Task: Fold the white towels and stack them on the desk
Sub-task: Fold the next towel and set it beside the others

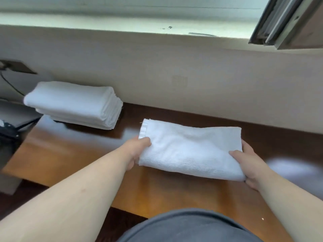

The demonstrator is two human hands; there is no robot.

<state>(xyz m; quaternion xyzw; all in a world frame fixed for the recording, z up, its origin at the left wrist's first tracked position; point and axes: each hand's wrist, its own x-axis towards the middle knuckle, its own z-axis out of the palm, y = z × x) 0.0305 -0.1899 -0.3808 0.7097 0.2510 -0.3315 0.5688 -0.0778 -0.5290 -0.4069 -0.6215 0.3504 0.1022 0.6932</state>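
A folded white towel (pixel 188 149) is held just above the brown wooden desk (pixel 73 154) near its middle. My left hand (pixel 136 152) grips the towel's left end, thumb on top and fingers underneath. At the right end my right hand (pixel 248 163) grips it the same way, thumb across the top. A stack of several folded white towels (pixel 73 103) stands at the back left of the desk, against the wall.
A beige wall (pixel 174 70) runs along the back of the desk under a window sill. Black cables (pixel 10 130) and a wall socket (pixel 15 67) are at the far left, beyond the desk's left edge. Bare desk surface lies in front of the stack.
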